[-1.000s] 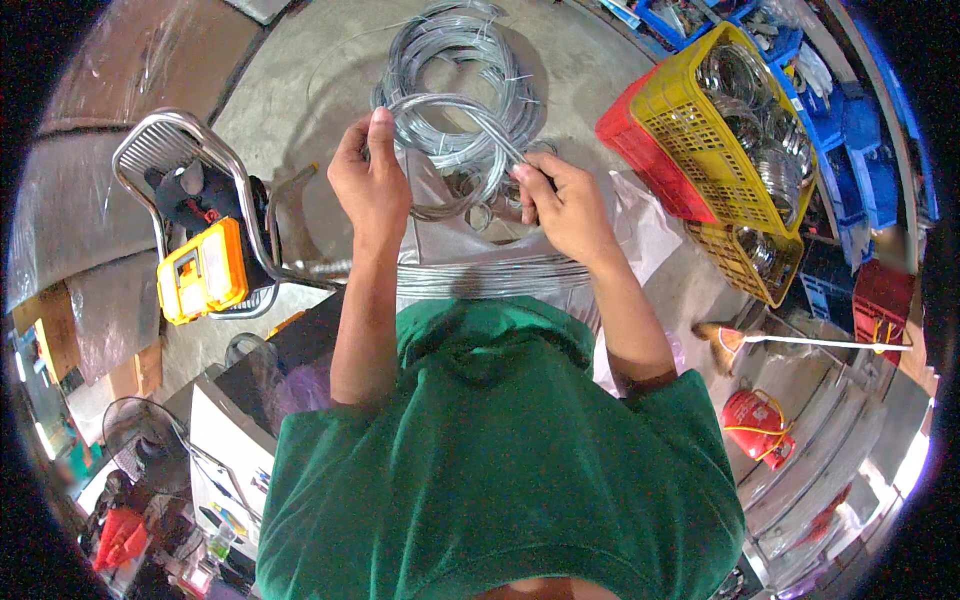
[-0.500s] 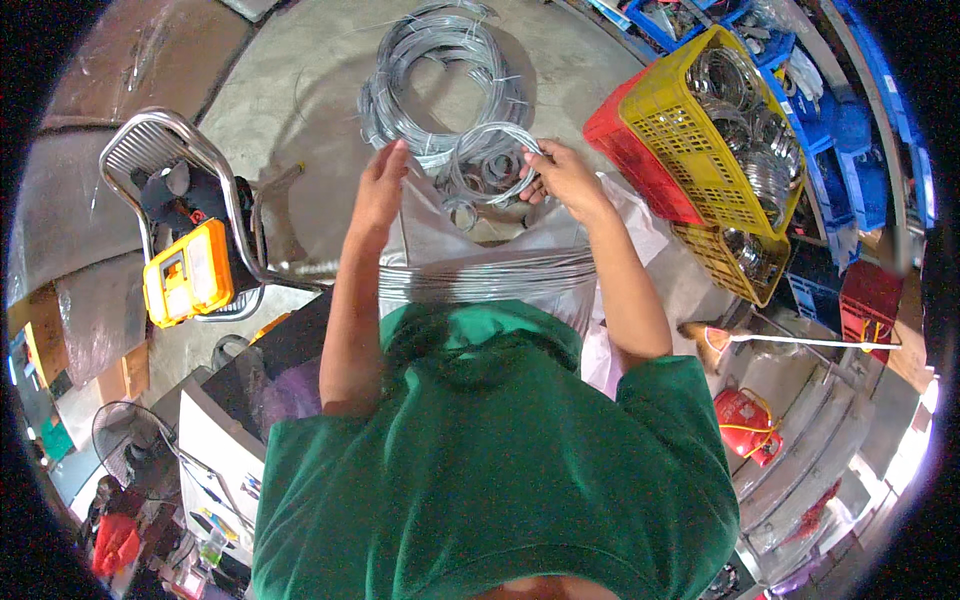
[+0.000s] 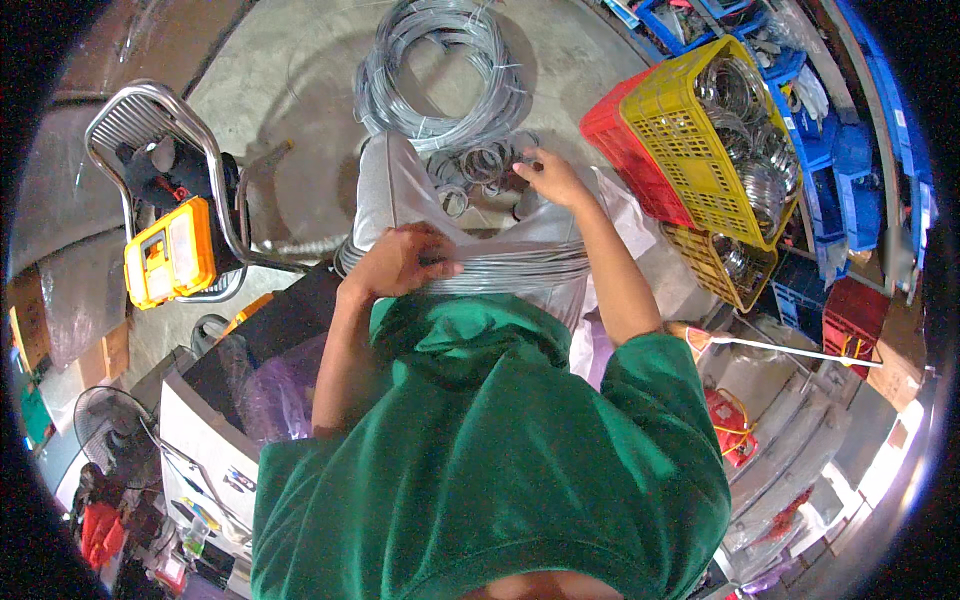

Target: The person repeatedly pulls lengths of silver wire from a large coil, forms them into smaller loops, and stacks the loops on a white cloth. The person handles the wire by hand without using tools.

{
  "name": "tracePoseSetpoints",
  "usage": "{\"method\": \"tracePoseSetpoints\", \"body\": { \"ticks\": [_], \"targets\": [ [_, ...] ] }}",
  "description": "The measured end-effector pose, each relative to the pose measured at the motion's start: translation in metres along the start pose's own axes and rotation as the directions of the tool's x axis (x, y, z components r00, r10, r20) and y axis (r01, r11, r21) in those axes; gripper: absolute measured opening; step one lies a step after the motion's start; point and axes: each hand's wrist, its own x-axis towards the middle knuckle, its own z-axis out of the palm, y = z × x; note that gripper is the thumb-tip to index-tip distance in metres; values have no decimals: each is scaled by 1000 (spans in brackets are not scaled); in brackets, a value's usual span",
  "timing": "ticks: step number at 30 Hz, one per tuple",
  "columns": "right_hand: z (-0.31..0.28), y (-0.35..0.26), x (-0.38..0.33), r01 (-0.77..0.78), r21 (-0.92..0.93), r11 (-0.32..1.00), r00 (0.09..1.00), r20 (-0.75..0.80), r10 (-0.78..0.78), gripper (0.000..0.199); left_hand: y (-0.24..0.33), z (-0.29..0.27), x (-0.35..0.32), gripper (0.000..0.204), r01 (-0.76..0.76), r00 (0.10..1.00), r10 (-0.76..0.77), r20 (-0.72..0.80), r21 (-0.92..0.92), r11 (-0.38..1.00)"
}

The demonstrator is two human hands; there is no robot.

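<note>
Across my lap lies a bundle of grey metal wire (image 3: 510,272), its strands running side by side. Over its left part my left hand (image 3: 405,260) is held low, fingers bent and a little apart at the strands; a firm grip does not show. My right hand (image 3: 556,180) hovers past my right knee, thumb and fingers apart with no wire seen in them. Just left of its fingertips, several small wire rings (image 3: 484,165) lie on the floor. Beyond them sits a large tied coil of grey wire (image 3: 375,90).
To the right, a yellow crate (image 3: 665,140) full of wire rings leans with a red crate (image 3: 610,135); another yellow crate (image 3: 700,265) stands nearer. Blue bins (image 3: 820,150) line the far right. At left, a metal chair (image 3: 215,180) carries an orange case (image 3: 170,255).
The medium wire ring has left my right hand and is no longer seen hanging there. My left hand has come back and down to the bundle on my lap. The view has shifted slightly.
</note>
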Motion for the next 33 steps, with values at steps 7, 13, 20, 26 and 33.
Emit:
{"method": "tracePoseSetpoints", "body": {
  "ticks": [7, 13, 20, 26, 33],
  "targets": [
    [-5, -60, -131, 332, 4, 943, 913, 251, -322, 38, 7, 5, -9, 29, 98, 994, -98, 52, 7, 995],
    [-3, -87, -171, 387, -112, 915, 915, 168, -366, 32, 20, 1, -2, 23, 123, 992, -124, 14, 52, 991],
    [-29, -90, -178, 408, -45, 912, 908, 118, -401, 31, 61, -15, 12, 22, 168, 986, -160, 52, -252, 953],
    [-44, -86, -189, 408, 55, 911, 907, 84, -412, 27, 77, -26, 29, 21, -64, 997, 70, 40, -137, 988],
    [-60, -101, -204, 433, -39, 900, 893, -114, -435, 21, 73, -41, 32, 30, -325, 935, 326, -142, 33, 945]
  ]
}}
